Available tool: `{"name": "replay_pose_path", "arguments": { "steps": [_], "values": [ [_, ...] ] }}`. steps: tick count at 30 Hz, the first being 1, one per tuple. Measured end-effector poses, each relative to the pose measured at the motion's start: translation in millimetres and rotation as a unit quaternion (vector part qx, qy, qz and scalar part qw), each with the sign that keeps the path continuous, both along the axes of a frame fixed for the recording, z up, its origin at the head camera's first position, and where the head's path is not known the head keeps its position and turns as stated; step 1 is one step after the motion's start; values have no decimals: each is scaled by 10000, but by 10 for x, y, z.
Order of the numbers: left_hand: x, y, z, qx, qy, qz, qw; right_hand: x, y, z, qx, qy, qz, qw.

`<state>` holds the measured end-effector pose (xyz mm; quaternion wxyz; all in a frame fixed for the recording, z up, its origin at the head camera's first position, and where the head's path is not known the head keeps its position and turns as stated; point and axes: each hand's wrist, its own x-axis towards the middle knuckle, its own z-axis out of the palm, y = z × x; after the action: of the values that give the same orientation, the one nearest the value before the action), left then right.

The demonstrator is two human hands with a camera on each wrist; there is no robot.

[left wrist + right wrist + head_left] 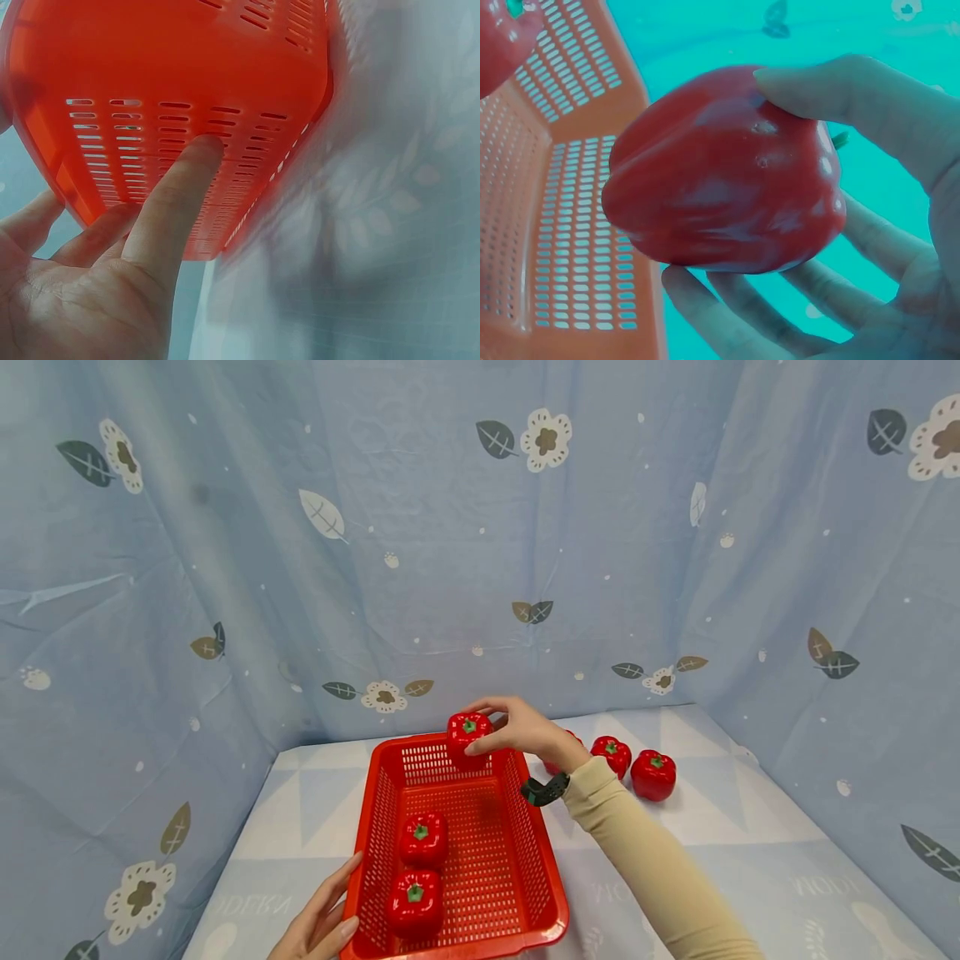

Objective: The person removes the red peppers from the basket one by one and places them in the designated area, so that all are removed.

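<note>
My right hand [517,727] holds a red bell pepper [467,735] over the far end of a red plastic basket [555,918]. In the right wrist view, thumb and fingers span the pepper [727,172], its green stem toward the palm. My left hand [318,914] rests at the basket's near left side. The left wrist view shows its fairly straight fingers [176,195] against the slotted outer wall [165,60]. Two more bell peppers, one farther [423,839] and one nearer [415,906], sit along the basket's left side.
Right of the basket on the patterned tablecloth [750,877] are a bell pepper [652,775], another [611,756], and a third [552,767] partly hidden by the right wrist. A blue floral curtain [450,527] hangs behind and at both sides.
</note>
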<state>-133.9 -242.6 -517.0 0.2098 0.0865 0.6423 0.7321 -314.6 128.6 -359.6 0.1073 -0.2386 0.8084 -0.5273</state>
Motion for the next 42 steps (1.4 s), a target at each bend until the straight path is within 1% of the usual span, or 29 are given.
{"name": "replay_pose_path", "arguments": {
  "steps": [4,8,15,19,26,30,35,39,42],
  "values": [
    [-1,-11,-1,-49,-46,39,10000,62,102,58,-11,45,-212,9998],
    [3,-33,-3,-83,-66,73,9999,109,187,93,-23,70,-327,9994],
    [1,-59,-8,-43,-81,23,10000,185,389,124,140,327,-588,9976],
    [5,-67,-17,-40,-116,79,9999,234,507,111,232,441,-721,9961],
    [7,-85,-26,-63,-145,110,9998,333,714,3,168,461,-921,9945],
    [-1,-95,-22,-63,-150,49,9999,380,842,-75,271,461,-1171,9917],
    [-5,-117,-20,-6,-235,-8,9997,420,960,-174,330,438,-1468,9876],
    [-8,-132,-18,-40,-200,-14,9998,455,1013,-276,500,478,-1602,9847],
    [-7,-142,-14,-30,-192,-43,9998,475,1033,-381,548,444,-1708,9828]
  ]
}}
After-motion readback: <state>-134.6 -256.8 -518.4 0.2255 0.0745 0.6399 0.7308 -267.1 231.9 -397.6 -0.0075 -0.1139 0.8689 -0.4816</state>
